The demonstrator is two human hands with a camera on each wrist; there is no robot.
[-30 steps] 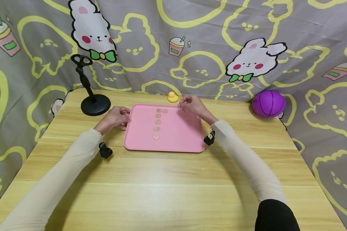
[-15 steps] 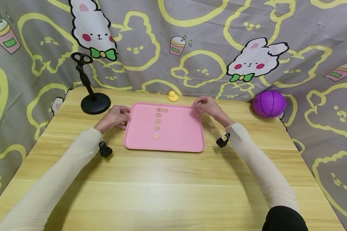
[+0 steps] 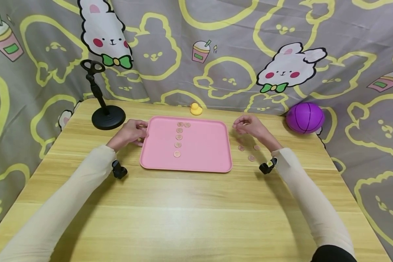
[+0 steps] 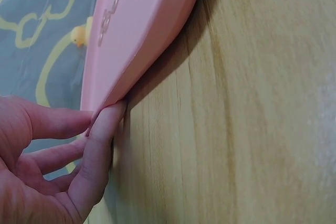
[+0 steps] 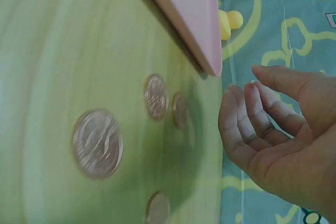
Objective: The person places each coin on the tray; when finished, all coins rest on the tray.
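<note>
A pink tray (image 3: 204, 145) lies on the wooden table, and copper-coloured coins (image 3: 178, 137) form a column on it, with one more coin (image 3: 187, 125) beside the top one. At the tray's left edge my left hand (image 3: 128, 134) pinches the rim; the left wrist view shows thumb and forefinger (image 4: 100, 150) meeting on the tray's corner. Off the tray's right side my right hand (image 3: 251, 127) hovers with loosely bent fingers and holds nothing. Several loose coins (image 3: 251, 158) lie flat on the table below it; the right wrist view shows a coin (image 5: 98, 144) closest to the camera.
A yellow rubber duck (image 3: 196, 109) sits behind the tray. To the far left stands a black stand (image 3: 108, 117) with a round base. At the back right is a purple ball (image 3: 304, 118). A patterned cloth (image 3: 170, 43) hangs around the table's back and sides.
My right hand has moved right, from above the tray's back edge to past its right side, uncovering loose coins on the table. The left hand and the coins on the tray look the same.
</note>
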